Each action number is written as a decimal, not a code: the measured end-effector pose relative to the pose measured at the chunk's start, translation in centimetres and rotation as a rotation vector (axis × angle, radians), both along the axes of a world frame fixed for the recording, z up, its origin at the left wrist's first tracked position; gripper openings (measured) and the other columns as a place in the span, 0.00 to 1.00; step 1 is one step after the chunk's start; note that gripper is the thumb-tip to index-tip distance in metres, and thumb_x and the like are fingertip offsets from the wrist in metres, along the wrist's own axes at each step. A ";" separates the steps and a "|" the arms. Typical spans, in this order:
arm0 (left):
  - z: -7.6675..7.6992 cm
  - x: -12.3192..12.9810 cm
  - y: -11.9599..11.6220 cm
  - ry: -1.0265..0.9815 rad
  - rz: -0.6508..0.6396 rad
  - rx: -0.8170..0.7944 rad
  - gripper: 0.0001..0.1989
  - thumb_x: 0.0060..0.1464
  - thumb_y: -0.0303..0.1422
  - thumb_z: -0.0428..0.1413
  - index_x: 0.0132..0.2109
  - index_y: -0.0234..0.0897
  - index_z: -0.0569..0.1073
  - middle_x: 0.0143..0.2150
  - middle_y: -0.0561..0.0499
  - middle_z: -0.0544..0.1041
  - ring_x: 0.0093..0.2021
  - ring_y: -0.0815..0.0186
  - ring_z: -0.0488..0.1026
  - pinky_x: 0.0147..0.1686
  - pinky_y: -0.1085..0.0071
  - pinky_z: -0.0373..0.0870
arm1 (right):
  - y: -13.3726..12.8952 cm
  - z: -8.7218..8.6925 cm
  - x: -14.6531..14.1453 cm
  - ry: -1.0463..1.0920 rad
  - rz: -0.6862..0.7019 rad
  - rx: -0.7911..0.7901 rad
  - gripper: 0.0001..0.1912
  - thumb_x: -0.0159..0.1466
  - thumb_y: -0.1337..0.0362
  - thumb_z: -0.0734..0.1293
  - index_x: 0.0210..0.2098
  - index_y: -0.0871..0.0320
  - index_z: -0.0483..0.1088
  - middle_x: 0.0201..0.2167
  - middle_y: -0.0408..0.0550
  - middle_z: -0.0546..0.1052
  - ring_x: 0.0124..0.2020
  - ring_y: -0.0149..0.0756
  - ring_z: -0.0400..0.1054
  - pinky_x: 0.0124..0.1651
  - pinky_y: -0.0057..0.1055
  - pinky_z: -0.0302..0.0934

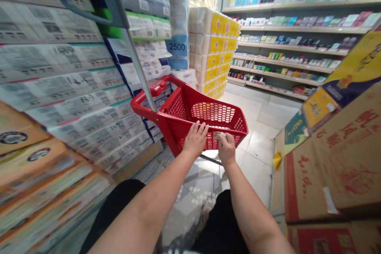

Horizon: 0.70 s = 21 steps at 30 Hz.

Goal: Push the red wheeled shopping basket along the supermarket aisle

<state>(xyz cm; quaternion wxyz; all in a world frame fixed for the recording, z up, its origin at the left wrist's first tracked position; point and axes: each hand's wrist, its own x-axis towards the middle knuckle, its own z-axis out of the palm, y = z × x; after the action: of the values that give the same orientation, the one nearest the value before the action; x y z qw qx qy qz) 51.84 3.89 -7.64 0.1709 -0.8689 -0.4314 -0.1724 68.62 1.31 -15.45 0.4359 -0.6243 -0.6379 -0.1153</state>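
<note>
A red plastic shopping basket (241, 121) on wheels, with honeycomb-holed walls, stands in front of me. Its grey metal pull handle (139, 67) is extended and leans up to the left. My left hand (196, 138) lies on the basket's near rim with its fingers stretched out. Farther right along that rim, my right hand (226, 147) is closed on a small crumpled greyish-beige cloth (219, 136), pressing it to the basket's side. The inside of the basket is partly hidden by the near wall.
Stacked white cartons (89, 83) wall the left side, with orange boxes (35, 154) nearer me. Yellow-and-white tissue packs (216, 49) are piled beyond the basket. Shelves of small goods (285, 29) line the back. Brown cardboard boxes (333, 182) flank the right over the tiled floor (253, 162).
</note>
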 end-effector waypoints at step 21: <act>1.5 -2.1 -1.4 0.057 0.070 -0.028 0.27 0.61 0.30 0.44 0.66 0.32 0.60 0.67 0.43 0.60 0.69 0.49 0.49 0.67 0.51 0.46 | -1.0 -0.2 -1.8 -0.163 0.023 -0.121 0.16 0.65 0.71 0.59 0.46 0.54 0.75 0.44 0.52 0.70 0.45 0.40 0.61 0.44 0.30 0.61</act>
<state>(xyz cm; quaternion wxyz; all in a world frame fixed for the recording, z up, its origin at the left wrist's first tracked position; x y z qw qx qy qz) 49.74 2.52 -6.14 0.1766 -0.8601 -0.4590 -0.1355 66.86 0.30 -15.64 0.3453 -0.6308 -0.6840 -0.1219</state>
